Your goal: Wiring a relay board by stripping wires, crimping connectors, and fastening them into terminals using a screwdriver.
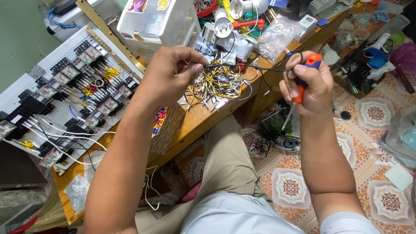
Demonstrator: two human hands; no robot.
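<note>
- Wire — the thin black lead [255,68] spans both hands above the bench edge [203,119]; it looks light and limp, so grip near its ends.
- Your left hand [171,73] pinches one end between closed fingertips; your right hand [305,84] is fisted round the orange-handled screwdriver [303,82], lead looped over it.

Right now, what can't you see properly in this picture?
Head view only:
- The screwdriver: most of its handle is hidden inside the right hand, and its tip is lost against the floor clutter.
- The black wire: its end is covered by the left hand fingers.
- The panel of relays: cut off by the left edge.
- The pile of yellow wires: too tangled to count.
</note>
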